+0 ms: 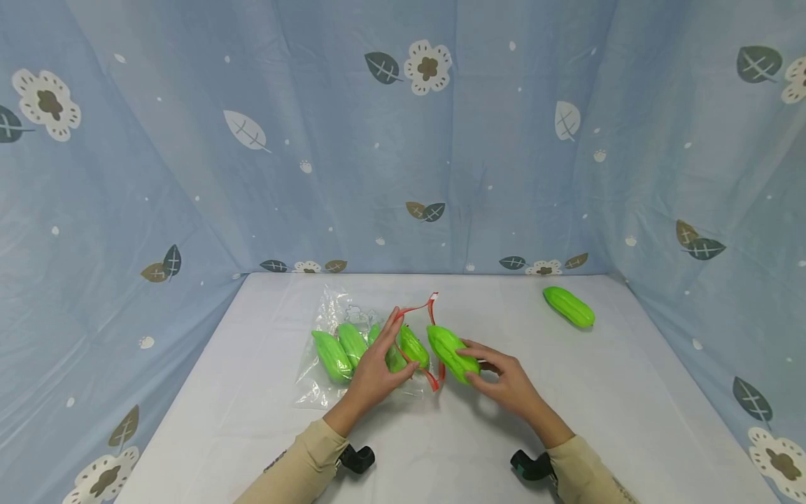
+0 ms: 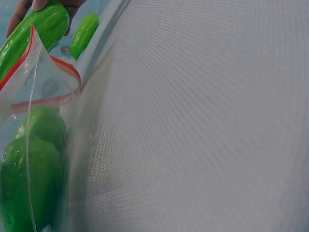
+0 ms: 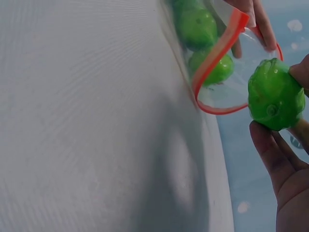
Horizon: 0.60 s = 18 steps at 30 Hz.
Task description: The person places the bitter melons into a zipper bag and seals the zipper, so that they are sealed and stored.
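A clear zip bag (image 1: 310, 392) with a red-edged mouth lies on its side, several bright green bitter melons (image 1: 331, 355) inside it. My left hand (image 1: 376, 374) is at the bag's mouth, thumb and fingers spread apart against its red rim, which stands wide. My right hand (image 1: 504, 378) grips another bitter melon (image 1: 452, 352) just right of that opening, its tapered end pointing up and left. In the right wrist view, the thumb and fingers are round the held melon (image 3: 276, 96), its blunt end facing the camera.
One more bitter melon (image 1: 569, 306) lies alone toward the back right of the white-covered table (image 1: 630, 392). A blue curtain (image 1: 504, 140) with flowers and leaves encloses the table at the back and sides. Black wrist-worn devices (image 1: 357, 459) show below both hands.
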Motion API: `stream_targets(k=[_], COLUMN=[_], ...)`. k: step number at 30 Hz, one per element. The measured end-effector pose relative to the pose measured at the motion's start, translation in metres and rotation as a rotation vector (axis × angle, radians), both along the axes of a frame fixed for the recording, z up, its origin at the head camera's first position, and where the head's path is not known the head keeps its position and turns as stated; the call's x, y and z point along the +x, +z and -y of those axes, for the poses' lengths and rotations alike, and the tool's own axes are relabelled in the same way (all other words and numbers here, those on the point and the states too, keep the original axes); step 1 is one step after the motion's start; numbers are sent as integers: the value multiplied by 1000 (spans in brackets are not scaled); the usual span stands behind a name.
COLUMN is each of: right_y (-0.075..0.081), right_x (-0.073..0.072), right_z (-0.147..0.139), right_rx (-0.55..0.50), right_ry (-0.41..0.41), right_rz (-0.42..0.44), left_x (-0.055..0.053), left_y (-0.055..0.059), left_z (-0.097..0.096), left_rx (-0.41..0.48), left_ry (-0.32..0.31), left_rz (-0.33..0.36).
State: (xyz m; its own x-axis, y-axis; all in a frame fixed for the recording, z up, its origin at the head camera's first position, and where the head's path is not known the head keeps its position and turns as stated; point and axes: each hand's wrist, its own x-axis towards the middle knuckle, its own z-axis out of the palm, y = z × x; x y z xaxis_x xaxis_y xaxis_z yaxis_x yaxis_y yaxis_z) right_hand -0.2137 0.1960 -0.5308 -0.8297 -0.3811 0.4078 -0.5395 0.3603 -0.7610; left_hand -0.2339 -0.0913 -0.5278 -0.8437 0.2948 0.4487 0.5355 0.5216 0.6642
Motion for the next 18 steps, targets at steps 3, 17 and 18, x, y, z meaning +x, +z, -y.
stream_targets(k=[3,17,18], right_y=[0,-4,-6], right_x=[-1,-9,-11], right_z=[3,24,24], right_rx=[0,-19,-22], right_ry=[0,-22,-24], right_rz=[7,55,57], left_x=[0,-1,-1], left_y=[0,-1,-1], left_z=[0,1,1], left_rx=[-2,-1,-2], left_ry=[1,-7,-7], left_rz=[12,1,2])
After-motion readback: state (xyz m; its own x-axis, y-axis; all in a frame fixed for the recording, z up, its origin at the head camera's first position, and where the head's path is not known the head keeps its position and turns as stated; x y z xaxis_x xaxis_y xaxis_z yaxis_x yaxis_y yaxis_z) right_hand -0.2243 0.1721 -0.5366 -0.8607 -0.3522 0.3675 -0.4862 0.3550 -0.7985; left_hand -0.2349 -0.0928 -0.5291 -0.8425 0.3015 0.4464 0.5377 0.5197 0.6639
